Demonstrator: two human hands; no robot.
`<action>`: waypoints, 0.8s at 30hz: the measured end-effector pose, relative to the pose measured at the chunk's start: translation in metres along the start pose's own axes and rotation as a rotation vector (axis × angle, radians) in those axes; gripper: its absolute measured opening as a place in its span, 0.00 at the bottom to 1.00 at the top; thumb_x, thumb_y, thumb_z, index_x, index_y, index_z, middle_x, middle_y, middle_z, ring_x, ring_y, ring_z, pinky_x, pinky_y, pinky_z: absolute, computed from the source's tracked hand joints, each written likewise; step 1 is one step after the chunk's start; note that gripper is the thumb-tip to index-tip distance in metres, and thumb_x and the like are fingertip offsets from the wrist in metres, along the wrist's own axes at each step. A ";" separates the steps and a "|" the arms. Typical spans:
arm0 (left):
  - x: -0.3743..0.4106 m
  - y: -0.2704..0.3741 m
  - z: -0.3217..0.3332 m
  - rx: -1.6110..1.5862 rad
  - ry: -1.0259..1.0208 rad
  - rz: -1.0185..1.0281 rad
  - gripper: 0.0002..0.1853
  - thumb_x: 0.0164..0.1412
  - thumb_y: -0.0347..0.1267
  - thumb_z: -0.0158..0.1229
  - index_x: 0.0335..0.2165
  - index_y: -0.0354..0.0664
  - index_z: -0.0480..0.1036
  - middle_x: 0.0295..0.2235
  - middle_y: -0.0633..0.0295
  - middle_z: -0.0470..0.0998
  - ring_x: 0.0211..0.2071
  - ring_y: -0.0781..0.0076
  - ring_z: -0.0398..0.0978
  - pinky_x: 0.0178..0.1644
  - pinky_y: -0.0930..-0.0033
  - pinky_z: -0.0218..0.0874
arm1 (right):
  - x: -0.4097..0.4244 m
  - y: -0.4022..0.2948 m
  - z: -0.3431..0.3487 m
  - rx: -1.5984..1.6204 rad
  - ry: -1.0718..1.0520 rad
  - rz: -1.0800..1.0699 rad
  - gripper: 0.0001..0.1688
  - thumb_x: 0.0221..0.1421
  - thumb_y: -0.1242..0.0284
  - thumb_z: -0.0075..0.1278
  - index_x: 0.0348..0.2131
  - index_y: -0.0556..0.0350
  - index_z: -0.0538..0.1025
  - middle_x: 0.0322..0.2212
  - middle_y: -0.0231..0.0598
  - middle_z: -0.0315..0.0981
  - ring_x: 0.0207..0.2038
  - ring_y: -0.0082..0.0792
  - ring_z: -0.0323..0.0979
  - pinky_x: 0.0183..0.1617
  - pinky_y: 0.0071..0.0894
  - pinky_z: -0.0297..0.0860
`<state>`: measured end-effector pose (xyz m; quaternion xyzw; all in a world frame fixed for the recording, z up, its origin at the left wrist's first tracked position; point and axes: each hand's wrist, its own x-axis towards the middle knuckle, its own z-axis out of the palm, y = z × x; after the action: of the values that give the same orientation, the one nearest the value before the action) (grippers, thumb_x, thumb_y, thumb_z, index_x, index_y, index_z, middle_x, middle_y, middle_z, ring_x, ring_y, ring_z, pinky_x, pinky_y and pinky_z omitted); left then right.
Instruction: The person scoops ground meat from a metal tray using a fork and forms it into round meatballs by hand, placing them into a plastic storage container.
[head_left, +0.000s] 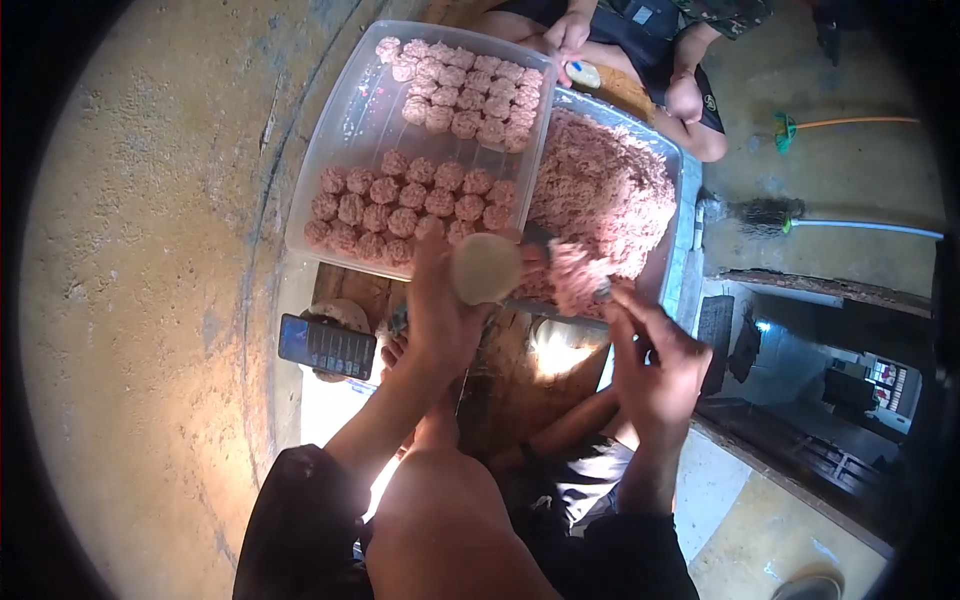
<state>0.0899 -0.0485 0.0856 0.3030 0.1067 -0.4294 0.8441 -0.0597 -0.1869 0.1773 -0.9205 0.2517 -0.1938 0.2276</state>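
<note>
My left hand (442, 322) holds up a round, pale dough wrapper (486, 268) over the near edge of a translucent plastic tray (337, 139). Rows of round meat dumplings (412, 196) fill the tray's near part, and a second group (471, 97) sits at its far right. My right hand (660, 360) grips a small utensil (602, 291), mostly hidden by fingers and meat. A clump of pink minced meat (576, 274) hangs at its end, just right of the wrapper. Behind it, a plastic tub (677, 176) contains a large mound of minced meat (600, 176).
Across the tub sits another person, with one hand (570, 34) near a pale round piece (583, 73) and the other hand (684, 97) on a leg. A phone (328, 345) leans at the left. Brooms with an orange handle (855, 121) and a blue handle (862, 226) lie right.
</note>
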 end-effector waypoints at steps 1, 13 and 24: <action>-0.001 -0.004 0.005 -0.059 -0.073 -0.058 0.48 0.73 0.64 0.32 0.50 0.25 0.75 0.43 0.38 0.83 0.46 0.48 0.83 0.55 0.52 0.72 | -0.004 -0.008 0.007 0.083 0.035 -0.075 0.16 0.56 0.83 0.64 0.45 0.56 0.85 0.31 0.46 0.86 0.29 0.19 0.82 0.29 0.29 0.74; 0.005 0.008 0.007 -0.236 0.005 -0.060 0.44 0.72 0.60 0.36 0.43 0.22 0.76 0.41 0.38 0.83 0.44 0.44 0.82 0.58 0.47 0.70 | -0.019 -0.014 -0.003 -0.026 -0.017 -0.023 0.12 0.57 0.85 0.59 0.41 0.54 0.82 0.29 0.44 0.84 0.22 0.38 0.79 0.26 0.35 0.72; -0.009 0.020 0.009 -0.051 -0.106 -0.159 0.47 0.69 0.61 0.39 0.48 0.19 0.74 0.42 0.36 0.83 0.46 0.42 0.82 0.57 0.47 0.70 | -0.023 -0.033 0.030 0.106 -0.172 -0.019 0.08 0.61 0.79 0.61 0.41 0.57 0.81 0.27 0.47 0.83 0.23 0.39 0.81 0.25 0.32 0.70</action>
<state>0.0998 -0.0389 0.1054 0.2489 0.0965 -0.5075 0.8192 -0.0517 -0.1390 0.1644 -0.9227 0.2118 -0.1296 0.2948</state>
